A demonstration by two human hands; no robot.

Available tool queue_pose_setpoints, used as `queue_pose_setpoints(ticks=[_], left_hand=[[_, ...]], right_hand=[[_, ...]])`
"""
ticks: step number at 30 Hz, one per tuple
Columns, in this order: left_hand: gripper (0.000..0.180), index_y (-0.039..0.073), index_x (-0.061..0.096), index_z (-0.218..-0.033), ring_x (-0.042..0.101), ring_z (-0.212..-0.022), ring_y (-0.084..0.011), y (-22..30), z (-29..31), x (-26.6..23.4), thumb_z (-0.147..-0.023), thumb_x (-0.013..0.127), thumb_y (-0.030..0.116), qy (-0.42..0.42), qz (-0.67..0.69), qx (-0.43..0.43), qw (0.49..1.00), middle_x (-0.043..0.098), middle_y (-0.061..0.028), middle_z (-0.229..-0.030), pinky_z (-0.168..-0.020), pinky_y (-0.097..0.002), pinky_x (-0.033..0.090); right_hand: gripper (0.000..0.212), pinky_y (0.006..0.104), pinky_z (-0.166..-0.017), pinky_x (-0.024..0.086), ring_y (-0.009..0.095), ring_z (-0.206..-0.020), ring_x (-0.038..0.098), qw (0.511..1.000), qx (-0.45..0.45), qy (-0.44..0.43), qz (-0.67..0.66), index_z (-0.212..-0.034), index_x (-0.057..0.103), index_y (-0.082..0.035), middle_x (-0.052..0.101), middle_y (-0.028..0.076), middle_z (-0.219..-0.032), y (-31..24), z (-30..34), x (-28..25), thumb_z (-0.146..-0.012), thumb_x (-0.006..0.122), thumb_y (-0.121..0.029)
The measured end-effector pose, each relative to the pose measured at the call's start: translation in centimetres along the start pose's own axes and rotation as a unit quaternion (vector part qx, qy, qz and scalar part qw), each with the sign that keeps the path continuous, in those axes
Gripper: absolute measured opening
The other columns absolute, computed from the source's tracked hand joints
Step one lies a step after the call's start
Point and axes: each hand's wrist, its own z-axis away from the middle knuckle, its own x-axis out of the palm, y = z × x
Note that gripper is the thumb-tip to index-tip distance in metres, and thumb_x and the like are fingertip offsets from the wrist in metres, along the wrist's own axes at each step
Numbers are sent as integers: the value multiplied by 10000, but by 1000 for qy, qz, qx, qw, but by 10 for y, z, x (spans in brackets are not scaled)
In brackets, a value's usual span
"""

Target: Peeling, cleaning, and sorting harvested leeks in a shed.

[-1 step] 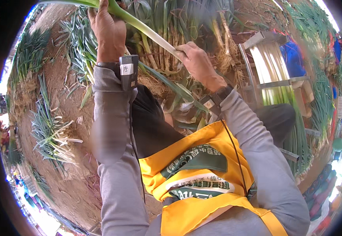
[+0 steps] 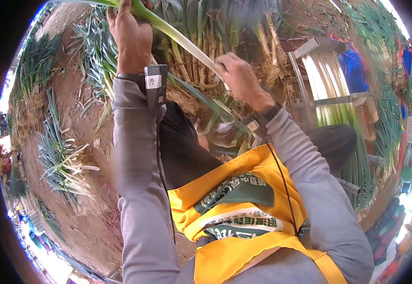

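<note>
A large green onion [image 2: 182,40] runs slantwise across the top of the view, with green leaves at the upper left and a white shank toward the right. My left hand [image 2: 132,40] is closed round its green upper part. At the white lower end my right hand [image 2: 242,80] has its fingers curled against the shank, slightly blurred, and a bit of the white end shows below them. Behind both hands lies a heap of unpeeled green onions [image 2: 206,61] with brownish, rooty ends. Loose leaves [image 2: 220,111] lie below the right hand.
On the right a metal rack [image 2: 331,100] holds a bundle of clean white-stemmed green onions [image 2: 326,78]. A small pile of green onions [image 2: 66,156] rests on the dirt ground at the left. More bundles [image 2: 37,66] line the far left. My yellow apron [image 2: 244,170] covers my lap.
My right hand has shifted slightly toward the lower end of the shank, and a bit of the white end now shows beneath its fingers. My left hand stays nearly still.
</note>
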Motion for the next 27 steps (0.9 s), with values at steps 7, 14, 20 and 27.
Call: queue_pose_setpoints(ticks=[7, 14, 20, 27], left_hand=[[308, 72, 513, -1272, 603, -957, -238, 8, -8, 15, -985, 624, 73, 28, 4, 40, 999, 606, -95, -1080, -891, -460, 536], [156, 8, 547, -1149, 594, -969, -225, -14, 5, -20, -1019, 540, 93, -8, -147, 49, 988, 590, -125, -1038, -908, -370, 513], [225, 53, 550, -1203, 584, -1045, -187, -20, 71, 47, -1044, 569, 211, 1, 71, -196, 978, 607, -59, -1099, -945, -350, 487], [280, 57, 632, -1190, 617, -998, -138, -63, 95, 45, -980, 684, 235, -219, -190, -212, 933, 667, -31, -1104, -837, -303, 471]], right_hand=[[190, 509, -713, 558, 415, -836, 690, 820, 138, -523, 188, -958, 709, -37, 696, 219, -896, 81, 196, 25, -848, 652, -181], [435, 351, -690, 558, 195, -790, 699, 930, 262, -99, -237, -1118, 630, 10, 677, 80, -835, -40, 39, 1, -967, 652, -398], [328, 266, -687, 551, 117, -801, 655, 699, 249, 163, -650, -1064, 650, -44, 660, 31, -889, -52, -46, -21, -964, 700, -352], [186, 289, -655, 554, 149, -806, 648, 639, 245, 212, -698, -1014, 687, -86, 691, 41, -954, -45, -71, -51, -956, 719, -260]])
